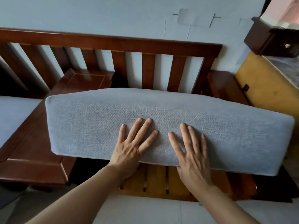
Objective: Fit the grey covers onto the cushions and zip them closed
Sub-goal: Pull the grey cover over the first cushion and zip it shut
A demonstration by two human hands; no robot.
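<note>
- A long rectangular cushion in a grey woven fabric cover [113,120] stands tilted on the dark brown wooden sofa frame [113,44], its upper edge near the slatted backrest, its lower piped edge above the orange-brown seat slats [155,180].
- The left hand [129,149] lies flat on the cushion's front face, fingers straight and spread; its grip holds nothing.
- The right hand [192,157] lies flat just beside it, fingers straight, palm over the lower edge, likewise grasping nothing.
- No zip is visible on the facing side.
- Another grey cushion [14,117] lies at the left; a yellow padded block [267,88] stands at the right.
</note>
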